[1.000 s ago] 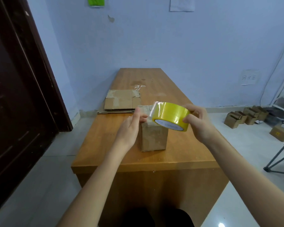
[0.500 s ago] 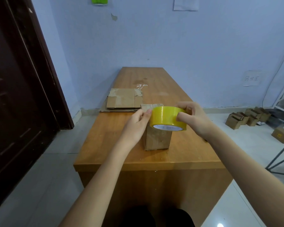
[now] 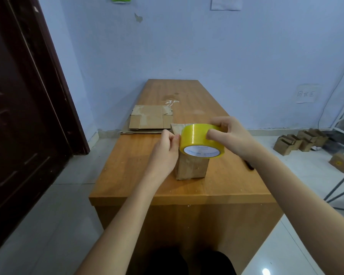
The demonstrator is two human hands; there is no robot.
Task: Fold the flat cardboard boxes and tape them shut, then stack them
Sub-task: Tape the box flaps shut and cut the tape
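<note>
Wooden desk (image 3: 147,187) is carrying a folded box (image 3: 191,166) near its front edge. Right hand (image 3: 232,135) is gripping the yellow tape roll (image 3: 202,142) above it; left hand (image 3: 165,151) is pinching at the roll's left edge. Flat cardboard (image 3: 150,120) is lying farther back.

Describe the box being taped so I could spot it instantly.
On the long wooden table, near its front edge, stands a small upright cardboard box, under the yellow tape roll. Unlike the flat cardboard behind it, it is folded up.
</note>
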